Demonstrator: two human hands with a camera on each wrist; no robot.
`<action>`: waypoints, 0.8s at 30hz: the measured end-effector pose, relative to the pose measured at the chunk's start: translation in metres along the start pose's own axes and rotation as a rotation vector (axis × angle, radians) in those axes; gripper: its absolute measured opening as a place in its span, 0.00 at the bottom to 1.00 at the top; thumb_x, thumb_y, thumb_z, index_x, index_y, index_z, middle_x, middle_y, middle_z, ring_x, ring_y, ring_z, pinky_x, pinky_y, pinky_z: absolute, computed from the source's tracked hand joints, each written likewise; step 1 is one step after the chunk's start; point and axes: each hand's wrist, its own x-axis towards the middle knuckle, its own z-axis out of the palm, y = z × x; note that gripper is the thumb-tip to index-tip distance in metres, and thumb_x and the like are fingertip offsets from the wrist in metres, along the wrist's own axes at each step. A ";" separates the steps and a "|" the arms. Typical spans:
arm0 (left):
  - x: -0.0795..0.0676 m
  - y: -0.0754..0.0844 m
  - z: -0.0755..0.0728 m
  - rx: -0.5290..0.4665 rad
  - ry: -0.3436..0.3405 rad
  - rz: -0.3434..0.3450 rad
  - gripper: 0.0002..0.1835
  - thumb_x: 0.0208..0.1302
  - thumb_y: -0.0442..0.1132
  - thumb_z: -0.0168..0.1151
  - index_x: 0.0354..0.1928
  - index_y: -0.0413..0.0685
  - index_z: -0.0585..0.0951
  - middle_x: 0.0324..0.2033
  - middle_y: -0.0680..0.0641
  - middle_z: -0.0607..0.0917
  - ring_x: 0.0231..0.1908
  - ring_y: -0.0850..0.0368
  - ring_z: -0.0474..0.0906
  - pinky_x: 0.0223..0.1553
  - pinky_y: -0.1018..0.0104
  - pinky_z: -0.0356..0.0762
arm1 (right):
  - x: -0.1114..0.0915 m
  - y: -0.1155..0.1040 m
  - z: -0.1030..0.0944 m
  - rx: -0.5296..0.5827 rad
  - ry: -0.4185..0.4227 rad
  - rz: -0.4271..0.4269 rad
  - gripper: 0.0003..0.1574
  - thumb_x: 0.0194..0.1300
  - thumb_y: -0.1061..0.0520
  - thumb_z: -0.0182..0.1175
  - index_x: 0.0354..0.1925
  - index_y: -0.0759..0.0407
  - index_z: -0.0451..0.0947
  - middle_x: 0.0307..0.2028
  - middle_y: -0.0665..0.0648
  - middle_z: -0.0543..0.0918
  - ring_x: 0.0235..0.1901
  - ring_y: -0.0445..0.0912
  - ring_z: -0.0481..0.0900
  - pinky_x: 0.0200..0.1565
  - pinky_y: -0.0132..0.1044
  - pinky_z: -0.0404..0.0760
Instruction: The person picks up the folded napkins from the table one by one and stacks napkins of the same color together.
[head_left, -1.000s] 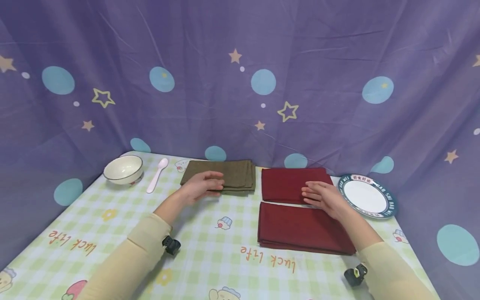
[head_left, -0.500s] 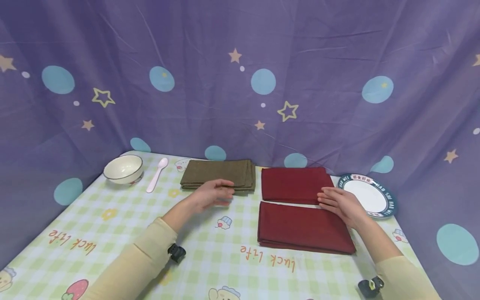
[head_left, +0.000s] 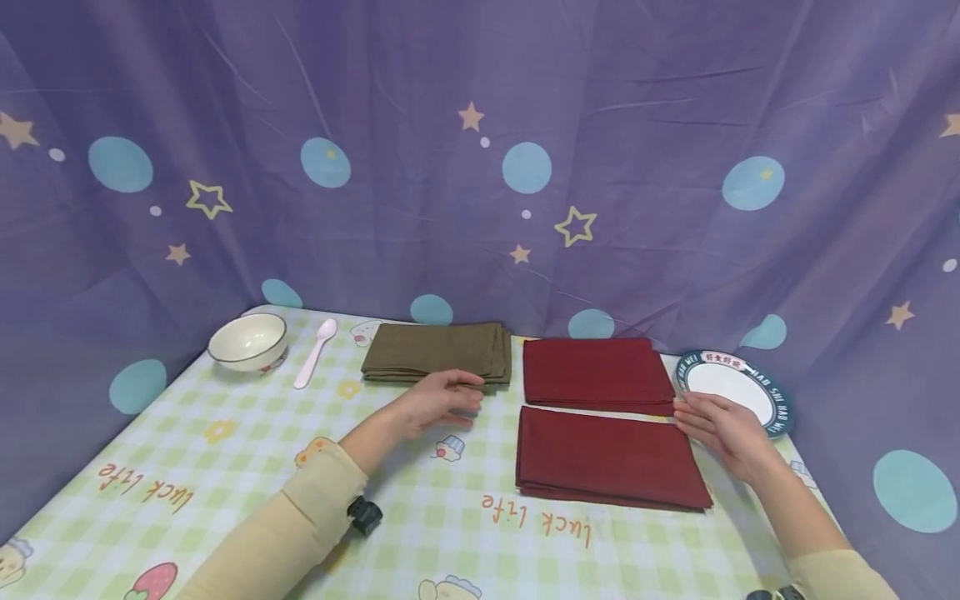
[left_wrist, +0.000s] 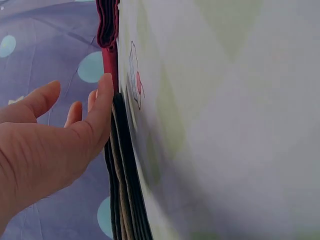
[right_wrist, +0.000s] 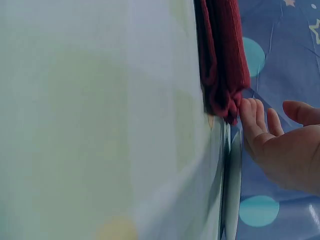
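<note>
Though contact is unclear, front red cloth (head_left: 607, 458) lies beside right grip (head_left: 729, 433).

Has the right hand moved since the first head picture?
Yes: judged against the plate, the right hand has moved rightward and lower in the head view.

A green-and-white checked cloth (head_left: 255, 454) covers the table (head_left: 645, 554). Along the back, left to right, are a round white bowl (head_left: 243, 354), a pale pink spoon (head_left: 314, 356), a folded brown cloth (head_left: 427, 348), a folded dark red cloth (head_left: 588, 371) and a round, green-edged white plate (head_left: 782, 408). Another folded dark red cloth (head_left: 607, 457) lies in front.
</note>
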 end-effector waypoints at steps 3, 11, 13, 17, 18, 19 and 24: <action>0.000 0.000 0.004 -0.004 0.005 -0.008 0.26 0.72 0.26 0.56 0.70 0.30 0.65 0.64 0.27 0.72 0.63 0.31 0.71 0.58 0.45 0.78 | -0.003 0.001 -0.006 -0.023 0.003 0.001 0.24 0.79 0.58 0.54 0.63 0.72 0.63 0.44 0.53 0.88 0.47 0.45 0.87 0.54 0.40 0.82; 0.005 -0.004 0.011 -0.002 0.009 -0.027 0.25 0.72 0.25 0.56 0.69 0.30 0.67 0.62 0.27 0.74 0.61 0.34 0.74 0.55 0.46 0.80 | -0.009 0.005 -0.013 -0.140 0.007 0.048 0.35 0.79 0.54 0.54 0.69 0.78 0.56 0.47 0.53 0.86 0.47 0.42 0.85 0.55 0.42 0.82; 0.006 -0.005 0.013 -0.004 -0.002 -0.031 0.25 0.72 0.25 0.55 0.70 0.30 0.66 0.62 0.27 0.74 0.61 0.35 0.74 0.55 0.46 0.80 | -0.010 0.006 -0.014 -0.151 -0.007 0.050 0.34 0.79 0.55 0.54 0.69 0.78 0.57 0.48 0.53 0.85 0.47 0.41 0.85 0.54 0.42 0.82; 0.009 -0.005 0.018 -0.023 -0.015 -0.039 0.26 0.74 0.26 0.53 0.71 0.30 0.65 0.63 0.27 0.72 0.62 0.34 0.72 0.56 0.45 0.79 | -0.011 0.007 -0.015 -0.167 -0.031 0.043 0.30 0.79 0.57 0.53 0.67 0.77 0.60 0.49 0.54 0.85 0.48 0.40 0.84 0.52 0.40 0.83; 0.009 -0.005 0.020 -0.027 -0.016 -0.043 0.26 0.74 0.26 0.53 0.71 0.30 0.64 0.63 0.27 0.72 0.63 0.34 0.71 0.56 0.45 0.79 | -0.011 0.007 -0.015 -0.177 -0.040 0.039 0.30 0.79 0.58 0.53 0.67 0.77 0.59 0.50 0.54 0.84 0.48 0.40 0.84 0.52 0.40 0.83; 0.010 -0.005 0.021 -0.030 -0.017 -0.046 0.26 0.74 0.26 0.53 0.71 0.30 0.64 0.63 0.27 0.71 0.63 0.34 0.71 0.55 0.45 0.79 | -0.011 0.007 -0.015 -0.180 -0.042 0.041 0.30 0.79 0.58 0.53 0.67 0.77 0.60 0.50 0.54 0.84 0.48 0.40 0.83 0.52 0.39 0.84; 0.014 -0.005 0.026 -0.037 -0.042 -0.063 0.27 0.74 0.27 0.53 0.73 0.31 0.63 0.66 0.28 0.70 0.66 0.33 0.67 0.53 0.45 0.81 | -0.011 0.008 -0.016 -0.163 -0.070 0.062 0.25 0.79 0.60 0.53 0.66 0.72 0.65 0.50 0.52 0.85 0.48 0.39 0.83 0.51 0.38 0.84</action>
